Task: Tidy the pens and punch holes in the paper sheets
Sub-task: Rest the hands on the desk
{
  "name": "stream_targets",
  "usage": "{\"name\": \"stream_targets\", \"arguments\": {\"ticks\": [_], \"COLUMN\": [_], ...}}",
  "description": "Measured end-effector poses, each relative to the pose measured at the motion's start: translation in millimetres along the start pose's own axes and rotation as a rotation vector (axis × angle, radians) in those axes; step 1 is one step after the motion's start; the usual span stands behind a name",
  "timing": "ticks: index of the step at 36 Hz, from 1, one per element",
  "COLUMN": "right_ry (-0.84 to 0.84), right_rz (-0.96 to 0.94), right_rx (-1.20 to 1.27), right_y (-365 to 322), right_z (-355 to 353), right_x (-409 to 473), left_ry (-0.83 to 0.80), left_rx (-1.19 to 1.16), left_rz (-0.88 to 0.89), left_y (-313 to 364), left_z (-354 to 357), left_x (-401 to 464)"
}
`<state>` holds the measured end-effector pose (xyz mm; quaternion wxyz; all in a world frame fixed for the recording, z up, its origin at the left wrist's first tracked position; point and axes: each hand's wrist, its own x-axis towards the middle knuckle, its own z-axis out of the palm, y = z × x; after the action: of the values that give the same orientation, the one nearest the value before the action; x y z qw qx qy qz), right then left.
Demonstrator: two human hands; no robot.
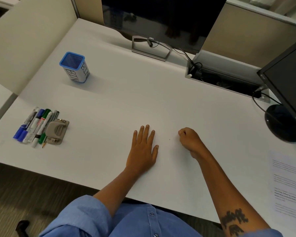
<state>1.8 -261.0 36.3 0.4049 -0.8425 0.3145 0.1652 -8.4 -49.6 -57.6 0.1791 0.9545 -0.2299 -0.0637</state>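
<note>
Both of your hands are idle on the desk [161,93] and hold nothing: your left hand [143,147] lies flat with the fingers straight and spread, and your right hand [189,140] is curled into a loose fist just beside it. Nothing of the task is started, as I judge. The pens [33,126] lie in a tight row near the left edge of the desk, and the hole punch [57,130] touches the right side of that row, so if you take a pen carelessly you may push the punch or roll the other pens toward the edge. The blue-rimmed cup marked BIN [75,67] stands well apart, farther back; it looks light, so pens dropped in at an angle could tip it. The paper sheets [289,183] are at the far right, partly out of view, and they seem to reach the front edge of the desk; a pull with one hand may let them slide off. The punch and the paper are at opposite sides, so you must carry one to the other.
</note>
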Motion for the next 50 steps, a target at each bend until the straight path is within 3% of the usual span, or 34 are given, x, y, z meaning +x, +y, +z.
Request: {"name": "stream_targets", "arguments": {"ticks": [7,16,22,26,34,50], "right_ry": [-0.096,-0.241,-0.222,-0.173,-0.072,-0.109], "right_rz": [-0.092,-0.308,-0.470,-0.578,-0.726,-0.761], "right_rx": [0.058,0.057,-0.047,-0.205,-0.390,-0.318], "right_y": [-79.5,-255.0,-374.4,-424.9,-451.6,-448.1], "right_z": [12.0,76.9,137.1,164.8,188.7,197.0], "right_x": [11.6,38.6,58.7,71.5,100.4,116.3], "left_ry": [-0.043,-0.111,-0.224,-0.140,-0.208,-0.157], "left_rx": [-0.008,-0.006,0.027,0.130,0.117,0.160], "left_rz": [-0.005,-0.017,0.046,0.061,-0.009,0.007], "left_y": [2.6,6.6,3.0,0.3,-7.0,-6.6], "left_z": [-2.7,-10.2,-28.8,-24.5,-7.3,1.0], "left_x": [-0.4,1.0,5.9,6.8,19.8,22.7]}}
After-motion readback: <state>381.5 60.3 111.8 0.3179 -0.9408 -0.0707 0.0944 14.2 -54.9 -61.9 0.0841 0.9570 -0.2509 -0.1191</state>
